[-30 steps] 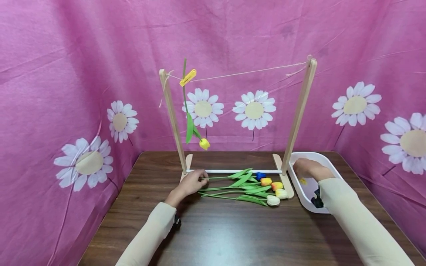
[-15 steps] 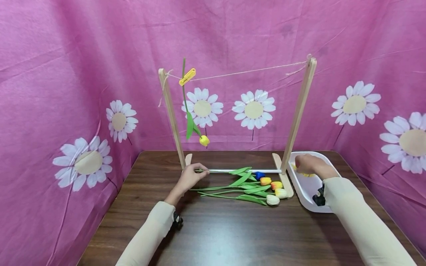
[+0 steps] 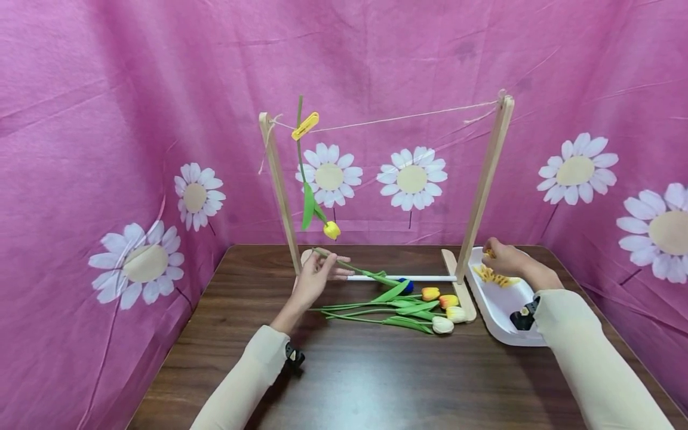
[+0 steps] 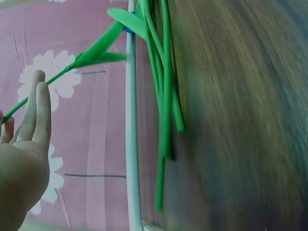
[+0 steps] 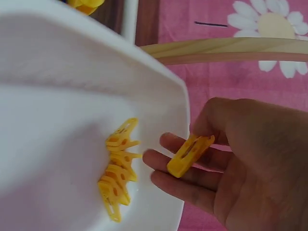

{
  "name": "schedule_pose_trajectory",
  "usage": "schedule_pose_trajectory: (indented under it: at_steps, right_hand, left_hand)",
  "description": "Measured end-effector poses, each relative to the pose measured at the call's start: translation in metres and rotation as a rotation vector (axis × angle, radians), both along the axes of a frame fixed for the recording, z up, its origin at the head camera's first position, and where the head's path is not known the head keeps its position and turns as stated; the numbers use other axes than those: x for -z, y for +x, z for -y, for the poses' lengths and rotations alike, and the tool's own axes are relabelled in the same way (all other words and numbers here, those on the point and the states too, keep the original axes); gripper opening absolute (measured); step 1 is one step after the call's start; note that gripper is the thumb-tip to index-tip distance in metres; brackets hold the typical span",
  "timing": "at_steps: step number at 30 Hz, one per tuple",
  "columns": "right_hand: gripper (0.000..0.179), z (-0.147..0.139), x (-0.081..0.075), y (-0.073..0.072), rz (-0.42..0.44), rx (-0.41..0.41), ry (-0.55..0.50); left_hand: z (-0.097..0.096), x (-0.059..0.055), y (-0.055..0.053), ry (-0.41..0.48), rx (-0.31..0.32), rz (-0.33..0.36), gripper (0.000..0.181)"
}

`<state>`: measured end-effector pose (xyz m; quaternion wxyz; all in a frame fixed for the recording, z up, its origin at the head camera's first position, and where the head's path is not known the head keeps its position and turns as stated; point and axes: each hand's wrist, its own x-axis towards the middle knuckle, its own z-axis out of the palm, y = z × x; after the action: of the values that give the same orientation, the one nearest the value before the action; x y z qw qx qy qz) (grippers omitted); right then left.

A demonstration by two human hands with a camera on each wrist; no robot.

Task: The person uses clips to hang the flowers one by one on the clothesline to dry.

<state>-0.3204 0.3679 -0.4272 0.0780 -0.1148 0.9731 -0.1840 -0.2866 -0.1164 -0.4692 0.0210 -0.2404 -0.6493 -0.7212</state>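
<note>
In the head view my left hand (image 3: pixel 313 278) pinches the stem end of a blue tulip (image 3: pixel 384 279), raised at a slant near the rack's white bar (image 3: pixel 430 278). Its bloom hangs low, partly behind another tulip's leaf. The left wrist view shows two of that hand's fingers (image 4: pixel 43 108) stretched out beside the stem. Over the far end of a white tray (image 3: pixel 502 325), my right hand (image 3: pixel 510 263) holds a yellow clothespin (image 5: pixel 190 155) between thumb and fingers. Several more yellow clothespins (image 5: pixel 118 168) lie in a row inside the tray.
A wooden rack (image 3: pixel 486 185) carries a string (image 3: pixel 408 117), where a yellow clothespin (image 3: pixel 305 126) holds a yellow tulip (image 3: pixel 331 230) upside down. Orange and white tulips (image 3: pixel 443 325) lie on the brown table (image 3: pixel 365 382), blooms toward the right. A pink cloth (image 3: pixel 344 60) hangs behind.
The left hand has lifted the blue tulip's stem end up off the table, shifting its bloom slightly left. The right hand has come up a little from the clothespins, uncovering more of them.
</note>
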Motion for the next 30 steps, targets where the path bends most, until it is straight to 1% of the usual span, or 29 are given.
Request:
schedule_pose_trajectory:
  at_steps: [2,4,6,9,12,15,18,20,22,24,26,28,30]
  right_hand:
    - [0.033,0.002,-0.002,0.001,-0.003,0.027,-0.044]
    - [0.037,0.004,-0.005,0.001,-0.011,0.041,-0.076]
    - [0.042,0.006,-0.008,0.002,-0.028,0.048,-0.092]
    - [0.047,0.009,-0.013,0.003,-0.045,0.05,-0.113]
    - [0.046,0.012,-0.02,0.005,-0.086,0.052,-0.128]
    - [0.04,0.015,-0.028,0.006,-0.133,0.038,-0.137]
    - [0.035,0.019,-0.039,0.009,-0.207,0.012,-0.122]
    - [0.034,0.021,-0.047,0.012,-0.262,0.006,-0.101]
    - [0.034,0.022,-0.055,0.015,-0.295,0.011,-0.085]
    - [0.036,0.022,-0.065,0.02,-0.301,0.024,-0.077]
    - [0.038,0.023,-0.076,0.026,-0.29,0.042,-0.074]
    - [0.04,0.023,-0.088,0.032,-0.279,0.056,-0.059]
    - [0.04,0.025,-0.099,0.039,-0.259,0.06,-0.044]
  left_hand:
    - [-0.003,-0.002,0.002,0.04,0.042,-0.003,0.027]
    - [-0.006,-0.005,0.004,0.07,0.06,0.014,0.027]
    - [-0.008,-0.008,0.005,0.084,0.055,0.03,0.028]
    - [-0.012,-0.011,0.006,0.089,0.028,0.04,0.029]
    - [-0.016,-0.015,0.007,0.05,-0.002,0.001,0.026]
    - [-0.02,-0.02,0.008,0.0,-0.015,-0.046,0.024]
    - [-0.025,-0.024,0.009,-0.038,-0.022,-0.062,0.023]
    - [-0.029,-0.027,0.009,-0.045,-0.034,-0.048,0.023]
    - [-0.033,-0.03,0.009,-0.043,-0.054,-0.031,0.021]
    - [-0.036,-0.033,0.009,-0.04,-0.08,-0.022,0.019]
    - [-0.038,-0.038,0.008,-0.026,-0.1,-0.023,0.019]
    - [-0.04,-0.044,0.008,-0.018,-0.115,-0.037,0.02]
    - [-0.04,-0.051,0.008,-0.019,-0.121,-0.065,0.022]
